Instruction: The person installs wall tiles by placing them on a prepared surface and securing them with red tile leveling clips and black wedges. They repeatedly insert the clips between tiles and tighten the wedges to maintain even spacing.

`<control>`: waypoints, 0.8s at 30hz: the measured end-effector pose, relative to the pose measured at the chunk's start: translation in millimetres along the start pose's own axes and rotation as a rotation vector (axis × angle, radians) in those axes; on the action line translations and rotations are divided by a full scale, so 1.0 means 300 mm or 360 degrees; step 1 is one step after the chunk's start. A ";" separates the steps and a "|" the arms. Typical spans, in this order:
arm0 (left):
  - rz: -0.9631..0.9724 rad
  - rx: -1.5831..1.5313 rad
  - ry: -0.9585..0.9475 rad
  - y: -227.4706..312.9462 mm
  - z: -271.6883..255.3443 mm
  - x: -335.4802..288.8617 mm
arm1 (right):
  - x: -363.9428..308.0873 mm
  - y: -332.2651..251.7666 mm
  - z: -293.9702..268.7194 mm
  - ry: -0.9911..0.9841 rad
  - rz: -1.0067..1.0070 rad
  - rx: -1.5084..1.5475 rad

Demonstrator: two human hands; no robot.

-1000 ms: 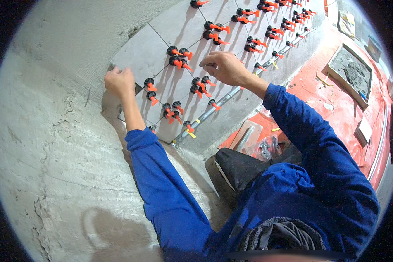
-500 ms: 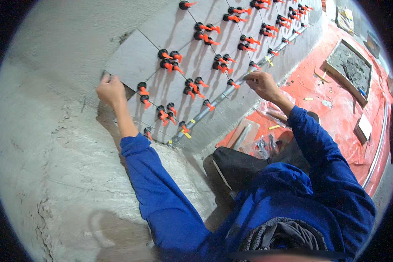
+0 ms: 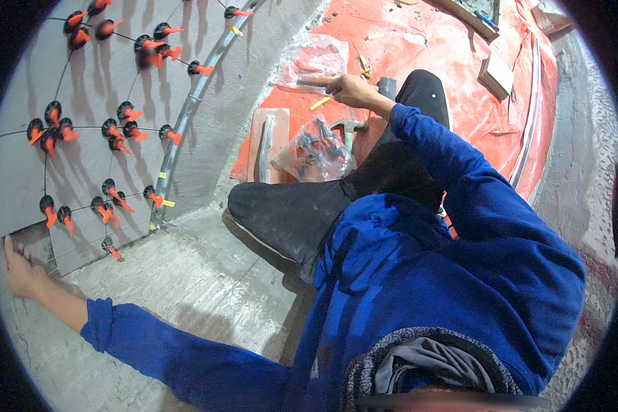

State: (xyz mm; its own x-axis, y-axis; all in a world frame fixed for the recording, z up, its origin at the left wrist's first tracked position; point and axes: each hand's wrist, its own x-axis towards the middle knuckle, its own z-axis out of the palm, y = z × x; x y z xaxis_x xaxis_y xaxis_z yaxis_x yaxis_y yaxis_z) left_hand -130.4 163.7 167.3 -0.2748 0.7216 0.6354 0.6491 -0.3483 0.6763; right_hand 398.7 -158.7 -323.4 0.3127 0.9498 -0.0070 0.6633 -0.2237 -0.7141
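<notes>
My left hand point(image 3: 19, 273) is stretched out to the far left and lies flat against the lower corner of the grey wall tiles point(image 3: 20, 165), its fingers on the tile edge beside a dark gap. The tile joints carry several red and black levelling clips point(image 3: 110, 130). My right hand point(image 3: 347, 89) hovers over the red floor sheet point(image 3: 419, 48) with fingers extended, holding nothing. It is just above a plastic bag of clips point(image 3: 316, 147) and a hammer point(image 3: 347, 130), with a clear plastic bag point(image 3: 316, 58) close by.
A metal straightedge point(image 3: 185, 123) runs along the bottom row of tiles. A flat trowel point(image 3: 268, 144) lies on the sheet's near edge. A small block point(image 3: 496, 74) and a long strip point(image 3: 529, 130) lie farther right. Bare rough plaster point(image 3: 185, 288) spreads below the tiles. My black-trousered knee point(image 3: 295, 213) is bent in front.
My right hand has left the clips on the wall and swung down to the floor above the bags. The view has turned right; the left hand stays on the tile corner.
</notes>
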 end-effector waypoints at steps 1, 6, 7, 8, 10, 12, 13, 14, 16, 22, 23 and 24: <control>0.0003 0.0083 0.0037 0.017 -0.012 -0.017 | 0.009 0.032 0.049 -0.0098 0.0028 -0.0042; 0.0220 -0.0083 0.0286 0.086 -0.036 -0.137 | 0.008 0.073 0.326 -0.0670 0.0127 -0.0425; 0.0274 -0.0091 0.0285 0.103 -0.040 -0.161 | -0.023 0.053 0.382 -0.0725 0.0174 -0.0266; 0.0336 -0.0125 0.0240 0.127 -0.040 -0.179 | -0.048 0.030 0.434 -0.0772 0.0072 -0.0208; 0.0361 -0.0144 0.0144 0.176 -0.040 -0.219 | -0.097 -0.010 0.530 -0.0734 -0.0055 -0.0121; 0.0502 -0.0091 0.0036 0.211 -0.029 -0.282 | -0.126 -0.005 0.594 -0.0585 -0.0077 -0.0026; 0.0577 -0.0069 0.0006 0.230 -0.018 -0.315 | -0.104 -0.002 0.630 -0.0632 -0.0089 -0.0063; 0.0593 -0.0140 -0.0017 0.248 -0.006 -0.349 | -0.096 0.007 0.664 -0.0644 -0.0105 -0.0062; 0.0534 -0.0253 -0.0009 0.271 0.017 -0.427 | -0.075 0.030 0.734 -0.0770 -0.0218 -0.0180; 0.0424 -0.0387 -0.0191 0.331 0.060 -0.578 | -0.053 0.078 0.864 -0.0698 -0.0779 -0.0507; 0.0448 -0.0401 -0.0200 0.341 0.065 -0.587 | -0.053 0.085 0.889 -0.0704 -0.0552 -0.0470; 0.0459 -0.0425 -0.0225 0.348 0.070 -0.596 | -0.035 0.099 0.907 -0.0846 -0.0360 -0.0512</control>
State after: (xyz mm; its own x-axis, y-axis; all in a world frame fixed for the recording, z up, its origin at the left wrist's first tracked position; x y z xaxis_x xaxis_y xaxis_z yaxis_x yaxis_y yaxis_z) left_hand 1.3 10.7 116.4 0.0034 0.6404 0.7680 0.4731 -0.6776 0.5630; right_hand 230.2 -116.0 -535.0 -0.1816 0.9412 -0.2849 0.8692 0.0181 -0.4942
